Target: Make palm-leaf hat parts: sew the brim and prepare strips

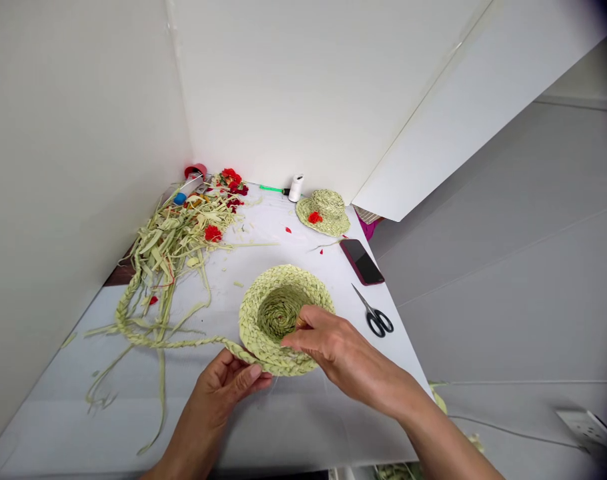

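Observation:
A small woven straw hat (251, 300), pale green, lies with its hollow crown facing up at me. My left hand (231, 383) pinches the near left edge of its brim, where a long braid (183, 343) runs off to the left. Above the right side of the brim my right hand (328, 337) is closed in a pinch, thumb and fingers over the hat's opening. Whatever sits between those fingertips is too small or hidden to make out. A thin thread seems to hang below the brim near my left fingers.
Loose straw strips (178, 227) and red flowers (231, 177) are heaped at the back left. A finished-looking small hat (326, 210) with a red flower stands near a white thread spool (296, 188). Along the right edge lie a phone (362, 261) and black-handled scissors (376, 317).

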`<act>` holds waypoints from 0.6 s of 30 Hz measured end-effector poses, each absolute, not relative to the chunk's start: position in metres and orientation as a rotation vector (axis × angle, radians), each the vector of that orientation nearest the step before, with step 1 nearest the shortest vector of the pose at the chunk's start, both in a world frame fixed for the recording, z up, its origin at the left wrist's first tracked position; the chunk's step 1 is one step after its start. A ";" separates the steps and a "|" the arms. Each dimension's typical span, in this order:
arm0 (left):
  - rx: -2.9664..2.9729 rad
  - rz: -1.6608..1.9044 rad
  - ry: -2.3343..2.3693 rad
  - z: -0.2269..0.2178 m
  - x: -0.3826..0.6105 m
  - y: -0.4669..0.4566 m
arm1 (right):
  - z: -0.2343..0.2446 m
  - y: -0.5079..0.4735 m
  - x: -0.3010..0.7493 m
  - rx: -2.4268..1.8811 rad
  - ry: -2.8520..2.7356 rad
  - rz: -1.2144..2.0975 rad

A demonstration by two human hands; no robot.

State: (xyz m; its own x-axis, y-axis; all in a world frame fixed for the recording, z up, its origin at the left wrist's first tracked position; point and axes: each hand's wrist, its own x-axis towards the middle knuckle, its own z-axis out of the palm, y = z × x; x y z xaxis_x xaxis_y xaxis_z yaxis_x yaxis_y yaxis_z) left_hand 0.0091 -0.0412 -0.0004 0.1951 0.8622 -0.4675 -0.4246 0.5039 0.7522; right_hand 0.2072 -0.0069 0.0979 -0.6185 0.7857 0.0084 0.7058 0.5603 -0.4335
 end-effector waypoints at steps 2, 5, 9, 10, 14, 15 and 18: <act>0.518 0.959 1.002 0.000 0.009 -0.041 | 0.101 -0.004 0.206 -1.247 -2.613 0.631; 0.524 0.953 0.994 0.000 0.008 -0.041 | 0.103 0.001 0.206 -1.258 -2.632 0.688; 0.550 0.943 0.982 -0.001 0.007 -0.041 | 0.102 0.007 0.205 -1.237 -2.657 0.647; 0.559 0.944 0.978 -0.002 0.007 -0.041 | 0.102 0.008 0.205 -1.228 -2.664 0.640; 0.583 0.947 0.963 -0.005 0.006 -0.041 | 0.103 0.011 0.203 -1.202 -2.729 0.622; 0.586 0.948 0.960 -0.005 0.006 -0.041 | 0.103 0.011 0.203 -1.196 -2.743 0.616; 0.575 0.945 0.963 -0.003 0.006 -0.041 | 0.103 0.014 0.202 -1.154 -2.769 0.624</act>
State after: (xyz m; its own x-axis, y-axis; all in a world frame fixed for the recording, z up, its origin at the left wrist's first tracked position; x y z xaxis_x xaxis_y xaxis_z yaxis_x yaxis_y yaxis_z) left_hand 0.0058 -0.0410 -0.0034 0.2418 0.8713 -0.4270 -0.4098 0.4906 0.7690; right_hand 0.2020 0.0144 0.1032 -0.7138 0.6953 -0.0835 0.6639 0.6339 -0.3967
